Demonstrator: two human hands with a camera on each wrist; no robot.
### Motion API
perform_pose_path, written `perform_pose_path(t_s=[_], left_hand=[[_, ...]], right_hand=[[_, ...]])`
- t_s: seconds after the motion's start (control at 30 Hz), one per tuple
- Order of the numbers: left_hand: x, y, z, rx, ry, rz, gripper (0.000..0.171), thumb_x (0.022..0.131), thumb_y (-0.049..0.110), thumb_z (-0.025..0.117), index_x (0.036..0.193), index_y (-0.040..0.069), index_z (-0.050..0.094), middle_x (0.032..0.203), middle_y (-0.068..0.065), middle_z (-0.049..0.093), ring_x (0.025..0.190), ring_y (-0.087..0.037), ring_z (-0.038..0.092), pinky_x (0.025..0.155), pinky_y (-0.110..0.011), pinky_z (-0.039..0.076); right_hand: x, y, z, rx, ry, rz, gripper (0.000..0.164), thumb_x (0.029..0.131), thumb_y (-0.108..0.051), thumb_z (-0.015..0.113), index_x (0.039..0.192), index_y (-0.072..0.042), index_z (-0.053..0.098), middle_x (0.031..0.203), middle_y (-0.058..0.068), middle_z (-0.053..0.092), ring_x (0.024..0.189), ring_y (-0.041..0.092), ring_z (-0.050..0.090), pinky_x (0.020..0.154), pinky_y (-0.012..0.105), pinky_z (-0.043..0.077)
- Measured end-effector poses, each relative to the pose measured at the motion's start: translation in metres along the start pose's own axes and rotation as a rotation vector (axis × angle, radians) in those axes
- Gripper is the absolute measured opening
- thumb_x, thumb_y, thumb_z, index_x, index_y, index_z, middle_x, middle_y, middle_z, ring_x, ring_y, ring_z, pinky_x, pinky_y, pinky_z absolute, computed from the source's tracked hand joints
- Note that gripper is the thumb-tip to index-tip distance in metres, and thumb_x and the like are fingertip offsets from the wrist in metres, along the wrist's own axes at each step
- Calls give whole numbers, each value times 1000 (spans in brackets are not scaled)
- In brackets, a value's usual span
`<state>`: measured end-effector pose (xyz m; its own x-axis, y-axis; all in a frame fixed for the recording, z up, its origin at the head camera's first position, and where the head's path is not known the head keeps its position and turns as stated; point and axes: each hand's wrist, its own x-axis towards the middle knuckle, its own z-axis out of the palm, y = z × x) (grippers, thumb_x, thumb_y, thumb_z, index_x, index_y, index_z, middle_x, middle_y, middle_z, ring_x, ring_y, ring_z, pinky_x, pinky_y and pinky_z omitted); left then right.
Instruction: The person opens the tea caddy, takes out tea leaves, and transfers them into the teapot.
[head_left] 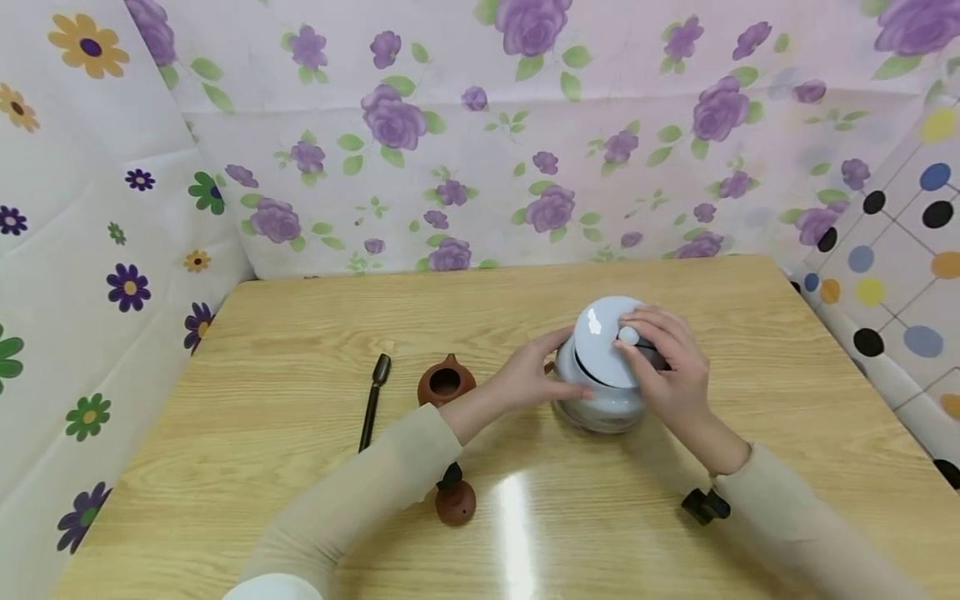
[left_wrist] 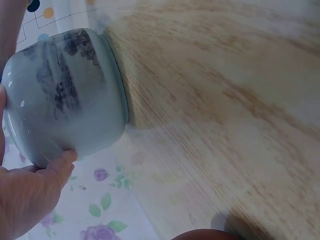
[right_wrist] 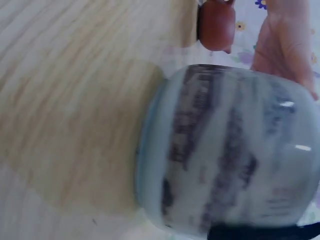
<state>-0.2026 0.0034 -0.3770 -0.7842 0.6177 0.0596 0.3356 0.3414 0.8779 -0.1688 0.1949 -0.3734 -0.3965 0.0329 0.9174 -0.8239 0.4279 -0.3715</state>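
Note:
A pale porcelain jar (head_left: pixel 600 410) with a grey painted landscape stands on the table, right of the middle. My left hand (head_left: pixel 528 377) spreads its thumb and fingers around the jar's left side; its thumb lies along the wall in the left wrist view. With fingertips and thumb, my right hand (head_left: pixel 671 358) pinches the white knob of the jar's lid (head_left: pixel 600 346). A dark gap shows under the lid's near left edge. The painted wall of the jar (right_wrist: pixel 235 155) fills much of the right wrist view, and the right hand's fingers are out of sight there.
Left of the jar stands a small brown clay teapot (head_left: pixel 447 382) with its mouth uncovered, partly hidden by the left forearm. A small brown round lid (head_left: pixel 455 502) lies nearer. A slim black scoop (head_left: pixel 372 400) lies further left. Patterned cloth (head_left: pixel 480 150) hangs behind the table.

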Motion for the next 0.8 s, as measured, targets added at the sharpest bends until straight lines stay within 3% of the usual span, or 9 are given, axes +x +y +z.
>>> perform_pose_path(t_s=[0.3,0.5,0.8], left_hand=[[0,-1,3,-12,-4,-22,84,78,18,79,148,8,33,151,-6,36,138,-19,36,107,-37,43],[-2,-1,3,-27,-10,-40,87,79,19,79,149,7,29,155,-8,29,141,-19,30,109,-37,41],[-5,0,1,-49,11,-50,86,78,17,80,149,9,31,155,-6,29,142,-17,28,110,-35,40]], right_hand=[[0,-12,-23,32,-126,34,42,86,-29,71,94,12,70,98,24,69,111,23,60,101,30,46],[-7,-23,-45,24,-173,85,37,85,-22,73,94,14,69,106,14,71,115,18,60,102,26,46],[-18,-36,-72,22,-218,43,37,83,-25,74,90,11,71,100,12,73,108,12,63,99,21,46]])
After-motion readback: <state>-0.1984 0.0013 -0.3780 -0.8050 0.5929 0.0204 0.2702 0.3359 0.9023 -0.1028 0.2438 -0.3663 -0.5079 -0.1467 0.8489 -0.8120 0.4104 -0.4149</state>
